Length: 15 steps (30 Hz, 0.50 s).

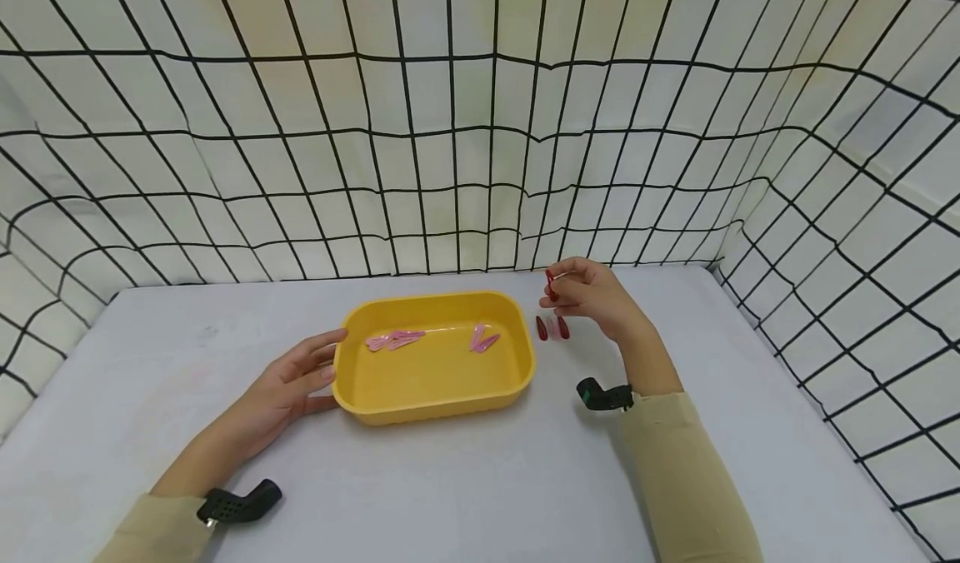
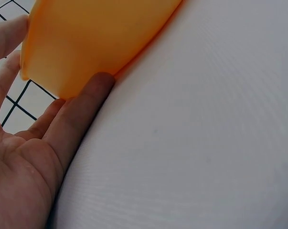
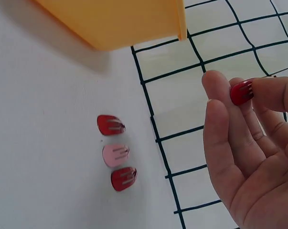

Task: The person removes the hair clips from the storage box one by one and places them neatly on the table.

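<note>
Between thumb and fingers, my right hand pinches a red snap hair clip, raised above the table. Below it lie two red hair clips with a pink hair clip between them, in a row beside the tray's right end. My left hand touches the left end of the yellow tray with fairly straight fingers, some at the rim and one low against the wall in the left wrist view. Inside the tray are pink hair clips, a cluster at left and a smaller group at right.
A white-covered table carries the tray and clips. Black netting over white sheeting rises along the back edge and the right side. Each wrist wears a black camera band.
</note>
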Available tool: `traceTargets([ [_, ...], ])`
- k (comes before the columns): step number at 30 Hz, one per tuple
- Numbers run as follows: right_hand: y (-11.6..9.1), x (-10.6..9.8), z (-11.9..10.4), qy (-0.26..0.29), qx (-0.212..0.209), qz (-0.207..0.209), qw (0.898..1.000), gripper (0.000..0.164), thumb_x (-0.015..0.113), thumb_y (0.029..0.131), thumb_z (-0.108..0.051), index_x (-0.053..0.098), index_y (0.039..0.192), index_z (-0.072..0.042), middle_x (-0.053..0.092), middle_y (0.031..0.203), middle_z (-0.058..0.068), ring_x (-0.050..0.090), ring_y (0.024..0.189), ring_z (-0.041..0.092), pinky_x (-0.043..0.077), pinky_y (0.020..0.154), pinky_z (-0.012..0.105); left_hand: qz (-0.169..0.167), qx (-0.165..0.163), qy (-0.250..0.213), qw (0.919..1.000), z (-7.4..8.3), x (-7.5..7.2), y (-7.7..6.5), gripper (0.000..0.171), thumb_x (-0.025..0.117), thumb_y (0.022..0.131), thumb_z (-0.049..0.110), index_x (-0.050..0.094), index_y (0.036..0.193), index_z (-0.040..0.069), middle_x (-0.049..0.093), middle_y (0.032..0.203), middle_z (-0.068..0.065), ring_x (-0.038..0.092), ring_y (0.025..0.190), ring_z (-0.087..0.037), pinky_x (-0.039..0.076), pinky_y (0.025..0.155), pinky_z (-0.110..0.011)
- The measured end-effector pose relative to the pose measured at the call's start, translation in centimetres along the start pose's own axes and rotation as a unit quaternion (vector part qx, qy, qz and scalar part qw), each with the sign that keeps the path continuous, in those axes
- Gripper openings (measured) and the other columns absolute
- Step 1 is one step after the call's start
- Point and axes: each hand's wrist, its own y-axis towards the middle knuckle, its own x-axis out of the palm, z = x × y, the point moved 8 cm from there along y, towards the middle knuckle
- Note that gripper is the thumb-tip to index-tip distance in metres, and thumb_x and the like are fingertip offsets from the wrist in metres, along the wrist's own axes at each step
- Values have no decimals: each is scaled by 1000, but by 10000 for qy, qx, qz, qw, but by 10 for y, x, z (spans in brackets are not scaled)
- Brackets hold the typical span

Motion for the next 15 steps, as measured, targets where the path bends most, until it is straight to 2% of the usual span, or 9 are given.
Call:
traceTargets([
  [6,1,-6,6,-247,102,67,9996,26,56,101,-15,56,124,-3,65,107,17,71,102,32,60,85,36,-9,-1,-40,10000,0,0,0,52,48,106,19,31,156,17,21,160,-25,59,120,-5,57,91,-35],
  [11,2,-7,10,-372,201,112,9990,32,54,101,-13,52,129,3,64,110,22,70,103,37,59,88,44,-21,6,-107,9999,-1,0,-1,53,48,106,19,30,156,17,22,160,-24,59,120,-6,57,92,-35],
  [15,3,-9,15,-460,320,216,9982,34,55,100,-13,52,129,3,65,110,22,69,104,38,60,86,43,-13,0,-109,9999,-2,0,-1,53,48,106,19,30,156,17,22,160,-23,59,121,-7,57,92,-35],
])
